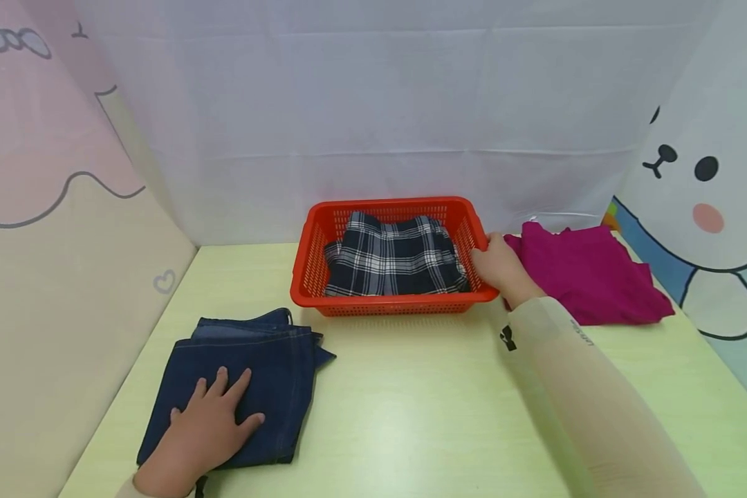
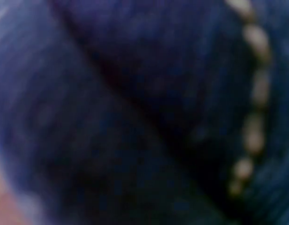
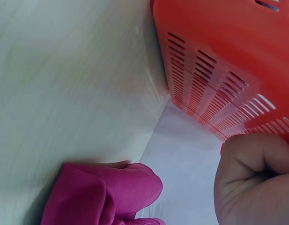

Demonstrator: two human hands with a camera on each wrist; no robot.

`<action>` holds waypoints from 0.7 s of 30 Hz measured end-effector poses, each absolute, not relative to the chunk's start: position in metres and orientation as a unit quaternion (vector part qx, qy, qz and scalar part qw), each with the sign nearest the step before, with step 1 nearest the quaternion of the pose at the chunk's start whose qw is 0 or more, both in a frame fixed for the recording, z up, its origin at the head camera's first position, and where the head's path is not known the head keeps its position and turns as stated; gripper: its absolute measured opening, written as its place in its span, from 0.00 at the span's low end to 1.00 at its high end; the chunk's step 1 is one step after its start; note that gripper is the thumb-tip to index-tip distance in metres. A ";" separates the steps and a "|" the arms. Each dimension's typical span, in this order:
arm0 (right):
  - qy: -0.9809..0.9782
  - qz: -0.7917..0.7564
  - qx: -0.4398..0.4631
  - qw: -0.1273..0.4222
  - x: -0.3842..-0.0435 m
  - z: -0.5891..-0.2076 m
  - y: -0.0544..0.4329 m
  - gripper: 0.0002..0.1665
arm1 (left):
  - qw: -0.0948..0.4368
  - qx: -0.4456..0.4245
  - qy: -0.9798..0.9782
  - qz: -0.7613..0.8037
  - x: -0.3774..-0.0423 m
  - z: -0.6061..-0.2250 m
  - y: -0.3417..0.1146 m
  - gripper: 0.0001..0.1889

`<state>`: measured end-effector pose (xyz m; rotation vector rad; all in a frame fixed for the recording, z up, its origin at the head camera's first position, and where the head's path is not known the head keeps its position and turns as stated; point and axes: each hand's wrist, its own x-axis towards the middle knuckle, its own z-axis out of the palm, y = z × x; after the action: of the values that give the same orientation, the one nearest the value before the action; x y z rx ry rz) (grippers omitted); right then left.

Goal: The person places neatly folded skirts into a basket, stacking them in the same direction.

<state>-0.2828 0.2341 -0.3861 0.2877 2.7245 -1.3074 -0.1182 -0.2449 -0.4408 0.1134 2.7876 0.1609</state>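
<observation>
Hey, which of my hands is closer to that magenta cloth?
Your right. The right hand grips the right end of the red basket, just beside the magenta cloth; the left hand rests on the folded denim, farther away.

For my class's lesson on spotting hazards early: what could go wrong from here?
The right hand grips the red basket at one side only, so it might swing, shifting the plaid cloth inside. The left hand rests on the folded denim; dragging it could undo the folds. The magenta cloth lies beside the right hand, which might brush it.
</observation>
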 end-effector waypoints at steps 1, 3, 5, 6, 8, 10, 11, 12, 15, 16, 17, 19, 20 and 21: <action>0.896 -0.430 0.095 0.053 -0.283 -0.386 0.234 0.30 | 0.173 0.040 0.982 0.056 -0.118 -0.440 -0.242 0.47; 0.896 -0.431 0.092 0.052 -0.283 -0.386 0.235 0.30 | 0.176 0.040 0.982 0.056 -0.117 -0.439 -0.237 0.47; 0.894 -0.435 0.092 0.053 -0.283 -0.387 0.234 0.31 | 0.180 0.040 0.981 0.055 -0.116 -0.439 -0.232 0.46; 0.893 -0.437 0.093 0.054 -0.284 -0.388 0.234 0.31 | 0.182 0.040 0.981 0.054 -0.115 -0.439 -0.231 0.47; 0.891 -0.441 0.094 0.056 -0.285 -0.389 0.234 0.32 | 0.185 0.042 0.981 0.052 -0.114 -0.439 -0.228 0.47; 0.889 -0.443 0.097 0.058 -0.285 -0.390 0.233 0.32 | 0.188 0.045 0.980 0.051 -0.112 -0.441 -0.225 0.47; 0.889 -0.444 0.099 0.058 -0.285 -0.390 0.233 0.32 | 0.190 0.045 0.979 0.050 -0.111 -0.441 -0.222 0.47; 0.888 -0.445 0.098 0.058 -0.285 -0.390 0.233 0.31 | 0.191 0.047 0.979 0.050 -0.110 -0.441 -0.219 0.47; 0.888 -0.446 0.098 0.057 -0.285 -0.390 0.233 0.31 | 0.195 0.049 0.978 0.050 -0.106 -0.442 -0.207 0.47; 0.888 -0.446 0.098 0.057 -0.285 -0.390 0.233 0.31 | 0.195 0.050 0.978 0.048 -0.104 -0.441 -0.203 0.46; 0.888 -0.445 0.097 0.057 -0.285 -0.390 0.233 0.31 | 0.196 0.051 0.978 0.045 -0.103 -0.441 -0.198 0.46; 0.890 -0.443 0.097 0.057 -0.285 -0.389 0.234 0.31 | 0.195 0.056 0.979 0.038 -0.101 -0.441 -0.188 0.45; 0.890 -0.442 0.097 0.056 -0.285 -0.388 0.234 0.30 | 0.194 0.059 0.979 0.034 -0.101 -0.440 -0.182 0.45; 0.891 -0.441 0.097 0.056 -0.284 -0.388 0.235 0.30 | 0.193 0.062 0.979 0.031 -0.101 -0.440 -0.177 0.45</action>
<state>-0.2844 0.2347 -0.3876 0.2954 2.7028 -1.3372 -0.1008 -0.1766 -0.4395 0.1746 2.7453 0.0866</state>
